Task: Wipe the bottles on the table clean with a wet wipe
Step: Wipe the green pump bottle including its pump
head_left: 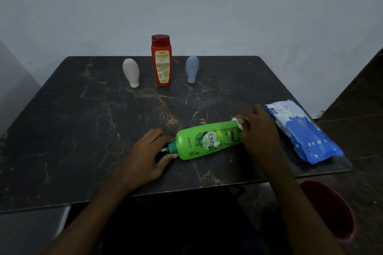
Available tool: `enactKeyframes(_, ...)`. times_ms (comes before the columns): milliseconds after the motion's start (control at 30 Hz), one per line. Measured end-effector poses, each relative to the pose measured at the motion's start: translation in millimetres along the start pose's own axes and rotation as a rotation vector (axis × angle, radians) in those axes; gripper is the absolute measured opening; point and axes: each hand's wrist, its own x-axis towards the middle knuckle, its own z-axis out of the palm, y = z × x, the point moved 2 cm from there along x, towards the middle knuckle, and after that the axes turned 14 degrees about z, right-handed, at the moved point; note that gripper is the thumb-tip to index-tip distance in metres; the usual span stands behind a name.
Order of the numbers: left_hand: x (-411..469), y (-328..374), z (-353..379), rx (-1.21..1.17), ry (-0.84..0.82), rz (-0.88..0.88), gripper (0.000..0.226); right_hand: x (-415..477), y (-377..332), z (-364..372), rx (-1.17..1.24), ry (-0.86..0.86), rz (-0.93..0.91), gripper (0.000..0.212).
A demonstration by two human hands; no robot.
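Table (83, 130), dark and veined, filling the middle of the view, far edge close to a pale wall. Pack (304, 132) of wipes flat beside the right edge, near end close to the corner. Red bin (327, 209) on the floor at lower right, below table level. Green bottle (199, 143) on its side at the near middle, neck to the left, base to the right, label up. Left hand (145, 155) curled round the neck, thumb beneath, steadying. Right hand (259, 130) closed over a white wipe (238, 123), pressing it to the base end of the green bottle. Red bottle (161, 62) upright at the back, white bottle (131, 72) to its left and blue bottle (192, 69) to its right, both standing on their caps, all three apart from one another and well apart from the hands. Probably mid-wipe on one of four; no telling whether the back three are done. Could roll under the rubbing if the hold at the neck slackens, with rounded sides on a smooth top. Could squirt if the left palm bears on the pump. Could lose the pack over the edge to a sweep of the right forearm. Could topple the two small ones, narrow-footed, on a careless reach. Pump head hidden under the left fingers; most of the wipe buried under the right hand, only a crumpled bit showing; underside of the green bottle out of sight; bin partly behind the right forearm; small print on the labels lost in dim light.
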Motion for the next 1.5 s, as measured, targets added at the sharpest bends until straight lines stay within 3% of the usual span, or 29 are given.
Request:
enactKeyframes(233, 0, 0, -1, -0.026, 0.002, -0.001, 0.037, -27, 27, 10, 0.193, 0.141, 0.098, 0.035)
enactKeyframes(567, -1, -1, -1, -0.054, -0.023, -0.026, 0.036, -28, 17, 12, 0.16, 0.166, 0.187, 0.021)
enactKeyframes(667, 0, -2, -2, -0.047, -0.012, -0.022, 0.03, -28, -7, 21, 0.096, 0.107, 0.076, 0.016)
enactKeyframes(833, 1, -1, -2, -0.007, -0.023, -0.003, 0.029, -57, -55, 36, 0.14, -0.016, -0.139, 0.042)
enactKeyframes(900, 0, 0, -3, 0.002, -0.015, 0.003, 0.029, -61, -56, 31, 0.184, -0.034, -0.158, 0.042)
enactKeyframes(1000, 1, 1, -4, 0.004, -0.012, 0.012, 0.029, -45, -31, 17, 0.224, 0.055, -0.077, 0.034)
enactKeyframes(1067, 2, 2, -4, -0.003, -0.005, 0.02, 0.028, -28, -7, 8, 0.211, 0.111, 0.076, 0.024)
enactKeyframes(1200, 2, 4, -5, -0.003, 0.033, 0.02, 0.027, -15, 11, 0, 0.144, 0.103, 0.25, 0.015)
enactKeyframes(1333, -1, 4, -6, -0.012, 0.077, 0.012, 0.027, -32, -16, 3, 0.115, 0.084, 0.212, 0.015)
enactKeyframes(1500, 0, 5, -6, -0.018, 0.062, 0.015, 0.029, -60, -71, 21, 0.068, 0.017, -0.045, 0.025)
